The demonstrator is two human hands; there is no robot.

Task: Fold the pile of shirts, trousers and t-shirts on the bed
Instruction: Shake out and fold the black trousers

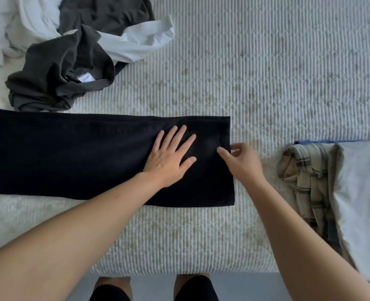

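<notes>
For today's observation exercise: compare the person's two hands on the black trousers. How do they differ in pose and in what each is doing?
The left hand lies flat with fingers spread, pressing on the black trousers; the right hand has curled fingers pinching them. The left hand rests well inside the cloth; the right hand works at the trousers' right end edge, mostly over the bed. Both touch the same garment.
</notes>
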